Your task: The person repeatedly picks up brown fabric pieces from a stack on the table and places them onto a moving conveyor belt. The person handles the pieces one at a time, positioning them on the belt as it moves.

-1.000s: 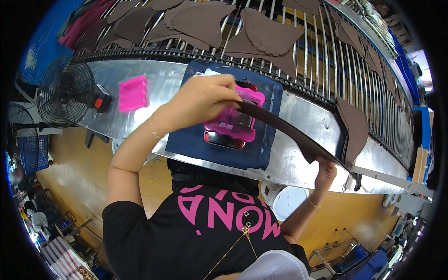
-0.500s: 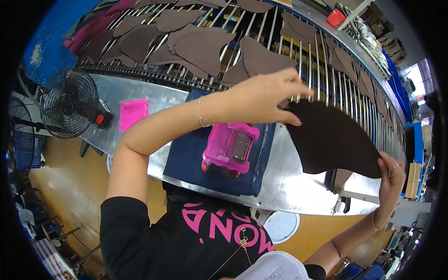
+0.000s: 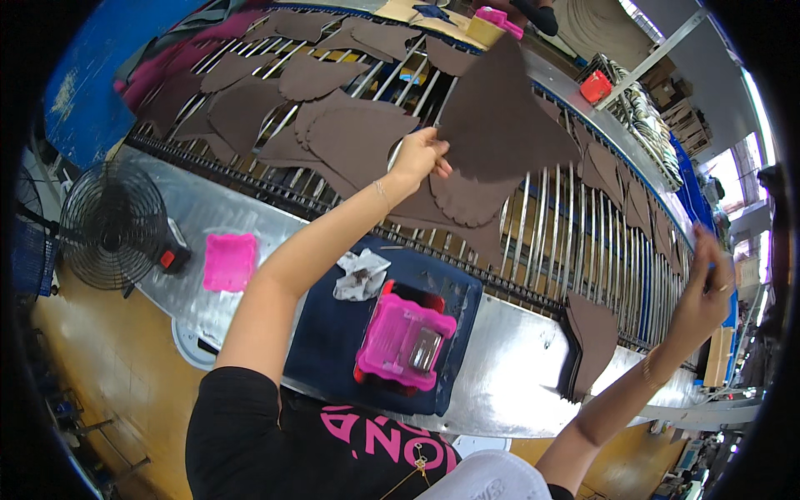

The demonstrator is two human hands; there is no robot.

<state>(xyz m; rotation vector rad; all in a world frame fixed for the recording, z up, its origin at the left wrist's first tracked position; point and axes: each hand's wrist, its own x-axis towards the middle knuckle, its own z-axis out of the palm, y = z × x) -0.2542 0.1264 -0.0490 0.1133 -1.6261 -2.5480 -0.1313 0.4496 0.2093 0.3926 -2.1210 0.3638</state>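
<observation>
My left hand (image 3: 421, 158) pinches a dark brown, curved cut-out panel (image 3: 504, 121) by its left edge. The panel hangs above the rack of metal rods (image 3: 533, 217), over other flat brown panels (image 3: 358, 142) of like shape; whether it touches them I cannot tell. Off to the right, my right hand (image 3: 710, 279) is raised and slightly blurred, its fingers apart and holding nothing. Below it to the left, a small stack of brown panels (image 3: 593, 337) lies at the bench edge. I cannot make out the panels' material.
A pink tray (image 3: 392, 337) holding a metal block sits on a dark blue mat (image 3: 325, 350), near a crumpled white cloth (image 3: 362, 275). On the metal bench (image 3: 508, 358) there is also a pink lid-like piece (image 3: 229, 262). A black fan (image 3: 112, 225) stands at the left.
The panel has swung up and away from me, from over the bench to above the rack. My right hand has let go of its corner. My left hand keeps its hold.
</observation>
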